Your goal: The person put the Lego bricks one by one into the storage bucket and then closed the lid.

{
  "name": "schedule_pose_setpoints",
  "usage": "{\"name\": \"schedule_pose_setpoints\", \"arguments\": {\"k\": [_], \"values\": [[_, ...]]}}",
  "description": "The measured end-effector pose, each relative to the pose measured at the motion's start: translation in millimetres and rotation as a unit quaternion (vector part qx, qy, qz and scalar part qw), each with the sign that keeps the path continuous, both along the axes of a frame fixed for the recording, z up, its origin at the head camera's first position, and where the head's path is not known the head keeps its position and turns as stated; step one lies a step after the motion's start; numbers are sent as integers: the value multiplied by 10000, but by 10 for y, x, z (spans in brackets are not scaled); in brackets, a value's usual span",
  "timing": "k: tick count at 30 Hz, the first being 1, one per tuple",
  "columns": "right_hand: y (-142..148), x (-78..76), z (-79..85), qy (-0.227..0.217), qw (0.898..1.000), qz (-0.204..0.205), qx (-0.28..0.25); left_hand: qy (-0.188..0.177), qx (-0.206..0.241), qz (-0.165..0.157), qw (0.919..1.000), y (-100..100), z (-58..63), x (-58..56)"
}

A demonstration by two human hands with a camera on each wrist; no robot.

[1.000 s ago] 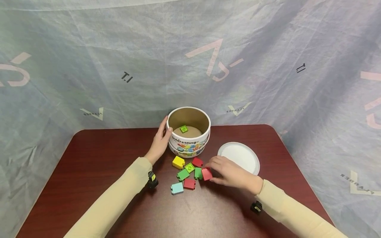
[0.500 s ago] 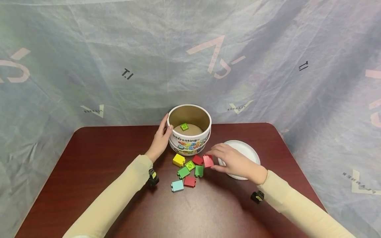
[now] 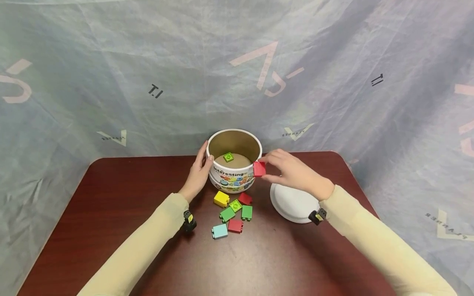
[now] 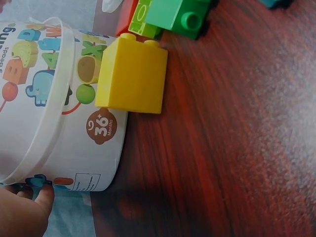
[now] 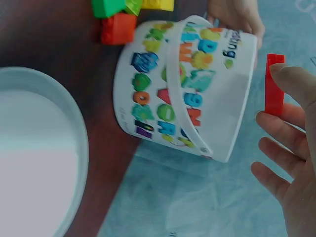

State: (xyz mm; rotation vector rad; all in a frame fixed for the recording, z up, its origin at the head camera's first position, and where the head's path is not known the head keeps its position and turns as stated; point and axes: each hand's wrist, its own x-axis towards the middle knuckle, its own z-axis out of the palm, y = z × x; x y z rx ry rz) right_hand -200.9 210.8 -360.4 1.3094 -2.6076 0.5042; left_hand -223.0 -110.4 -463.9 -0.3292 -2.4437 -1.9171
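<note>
A white printed bucket stands near the table's far edge, with one light green block on its floor. My left hand holds the bucket's left side, thumb near the rim. Between thumb and fingers, my right hand pinches a red block at the right side of the rim; the right wrist view shows this red block held just beyond the opening. In front of the bucket lie a yellow block, a light blue block, and several red and green blocks.
A round white lid lies on the table right of the bucket, partly under my right forearm. The bucket's white handle hangs down against its side. Grey cloth hangs behind the dark red table.
My right hand has lifted the red block from beside the other blocks, up and away to the bucket's right rim. My left hand stays on the bucket.
</note>
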Motion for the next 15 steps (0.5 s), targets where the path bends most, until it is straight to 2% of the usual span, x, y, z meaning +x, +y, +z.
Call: {"name": "schedule_pose_setpoints", "arguments": {"k": [9, 12, 13, 15], "values": [[-134, -232, 209, 110, 9998, 79, 125, -58, 4, -20, 10000, 7, 15, 46], [-193, -304, 277, 129, 9997, 2, 225, -55, 8, -16, 10000, 3, 14, 53], [-213, -324, 303, 120, 9996, -34, 270, -83, 35, -37, 10000, 6, 60, 73], [-254, -368, 346, 91, 9992, -109, 362, -49, 34, -43, 10000, 0, 63, 63]]}}
